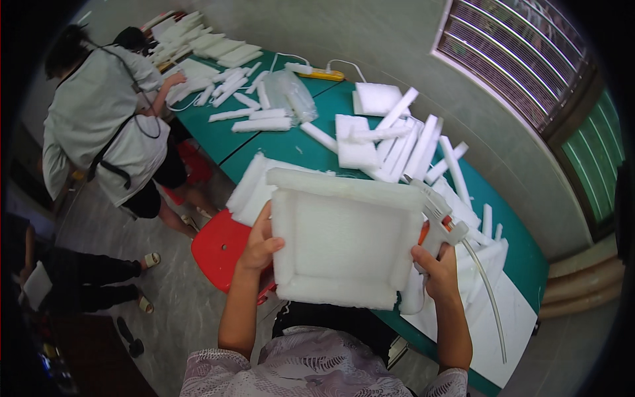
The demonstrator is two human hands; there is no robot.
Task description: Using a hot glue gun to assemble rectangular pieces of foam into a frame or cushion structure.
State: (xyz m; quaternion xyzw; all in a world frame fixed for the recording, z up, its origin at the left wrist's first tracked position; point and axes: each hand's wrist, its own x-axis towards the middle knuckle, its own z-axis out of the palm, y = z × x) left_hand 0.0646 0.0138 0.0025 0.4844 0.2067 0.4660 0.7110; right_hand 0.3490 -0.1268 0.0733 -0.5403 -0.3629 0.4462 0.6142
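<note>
I hold a white foam tray-like frame [344, 241] up over my lap, its raised strips forming a border around a flat square panel. My left hand [259, 245] grips its left edge. My right hand [438, 268] is shut on a glue gun [442, 223] at the frame's right edge, nozzle pointing up toward the top right corner. A clear glue stick [486, 291] trails from the gun's back.
Green tables [291, 142] carry many white foam strips [410, 145], foam sheets [254, 188], a plastic bag [291, 92] and a yellow power strip [317, 73]. A red stool [218, 248] stands at my left. Another person [106, 119] bends over the far table; a seated person's legs [99, 274] lie lower left.
</note>
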